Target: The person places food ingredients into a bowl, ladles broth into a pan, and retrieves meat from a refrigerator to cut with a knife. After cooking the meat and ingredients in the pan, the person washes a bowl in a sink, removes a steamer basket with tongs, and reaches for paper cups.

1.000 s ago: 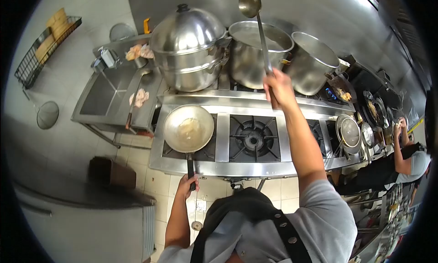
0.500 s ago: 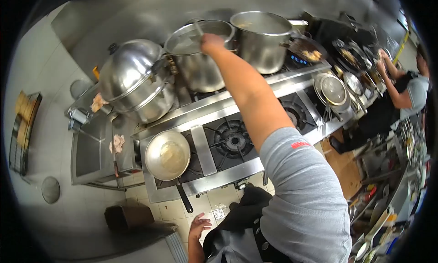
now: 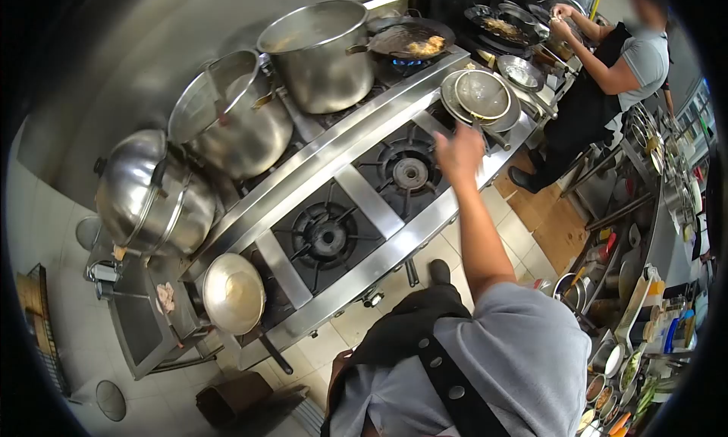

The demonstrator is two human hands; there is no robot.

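My right hand (image 3: 461,155), slightly blurred, is over the front right of the stove with the thumb held apart from the fingers and nothing visible in it. Just beyond its fingertips lies a round wire strainer (image 3: 482,93) on a metal pan or lid (image 3: 509,117); whether I touch the handle cannot be made out. My left hand (image 3: 340,360) is low beside the apron, its fingers mostly hidden. A ladle-like utensil (image 3: 218,84) leans inside the open stockpot (image 3: 246,137). A pan (image 3: 233,294) with a black handle rests on the left front burner.
Bare burners (image 3: 328,238) lie between the pan and my right hand. A second stockpot (image 3: 322,65) and a lidded steamer pot (image 3: 155,198) stand behind. Food cooks in a wok (image 3: 412,41) over a blue flame. A co-worker (image 3: 599,73) stands at the right, hands raised.
My right hand has let go of the utensil in the stockpot and moved right and nearer, to the strainer. The view has turned right. My left hand has slipped mostly out of sight.
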